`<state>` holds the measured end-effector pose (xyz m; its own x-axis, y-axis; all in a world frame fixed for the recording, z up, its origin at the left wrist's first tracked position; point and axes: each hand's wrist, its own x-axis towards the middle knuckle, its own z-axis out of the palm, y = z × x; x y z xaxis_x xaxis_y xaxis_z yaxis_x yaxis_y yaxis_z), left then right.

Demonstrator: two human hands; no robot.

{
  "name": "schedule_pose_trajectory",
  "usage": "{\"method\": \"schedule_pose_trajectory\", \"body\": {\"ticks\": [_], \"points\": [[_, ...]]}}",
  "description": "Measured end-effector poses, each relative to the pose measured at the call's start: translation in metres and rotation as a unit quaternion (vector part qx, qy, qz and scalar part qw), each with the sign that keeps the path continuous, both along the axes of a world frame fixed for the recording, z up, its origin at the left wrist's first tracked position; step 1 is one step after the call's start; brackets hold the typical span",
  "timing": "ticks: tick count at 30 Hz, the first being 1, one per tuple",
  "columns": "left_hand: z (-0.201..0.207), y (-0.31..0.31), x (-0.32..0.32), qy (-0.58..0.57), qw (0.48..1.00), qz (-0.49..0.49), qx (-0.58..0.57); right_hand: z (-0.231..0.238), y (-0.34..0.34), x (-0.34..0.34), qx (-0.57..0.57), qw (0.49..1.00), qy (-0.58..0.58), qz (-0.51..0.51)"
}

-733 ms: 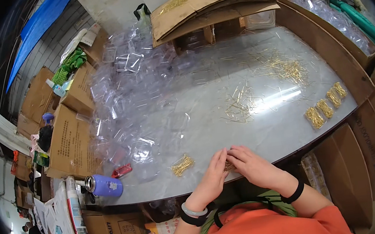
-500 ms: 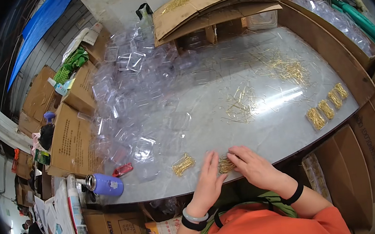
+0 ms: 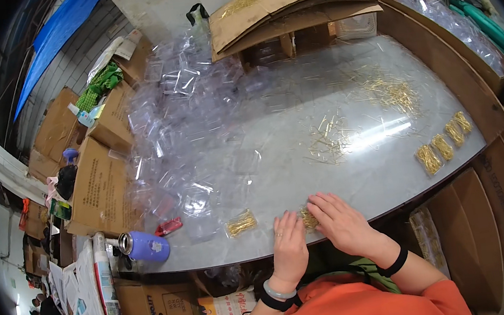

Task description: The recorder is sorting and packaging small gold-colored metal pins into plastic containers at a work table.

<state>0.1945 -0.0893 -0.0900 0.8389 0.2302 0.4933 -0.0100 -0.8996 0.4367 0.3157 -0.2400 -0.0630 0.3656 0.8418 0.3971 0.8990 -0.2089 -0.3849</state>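
Note:
At the near edge of the table, a small bundle of thin gold-coloured wire pieces (image 3: 308, 218) lies between my two hands, partly hidden by them. My left hand (image 3: 290, 243) rests palm down at the bundle's left side, fingers stretched out and close together. From the right, my right hand (image 3: 345, 226) lies against the bundle and partly over it, its fingers long and straight; its thumb is hidden. Left of my hands sits a clear plastic box filled with gold wire pieces (image 3: 241, 223).
Clear plastic boxes (image 3: 180, 128) are heaped on the left. Loose gold wires (image 3: 391, 95) lie scattered toward the back. Filled packs (image 3: 442, 147) line the right edge. A purple bottle (image 3: 149, 246) and a red object (image 3: 168, 227) stand near left; cardboard (image 3: 285, 10) covers the back.
My left hand has flattened and turned palm down beside the bundle, its thumb now out of sight. The left-hand gold pack sits slightly farther left. My right hand has barely moved.

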Motion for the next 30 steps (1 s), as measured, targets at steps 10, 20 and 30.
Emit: {"method": "schedule_pose_trajectory", "body": {"ticks": [10,20,30], "points": [[0.036,0.013,0.018,0.114,0.984,-0.130,0.037,-0.017,-0.021,-0.013,0.271,0.864,0.417,-0.080],[0.016,0.005,0.021,0.114,0.984,-0.137,0.026,-0.012,0.002,-0.043,0.223,0.908,0.346,-0.075],[0.005,0.003,0.020,0.093,0.989,-0.115,0.017,-0.017,0.006,-0.019,0.049,0.993,-0.024,-0.106]]}}
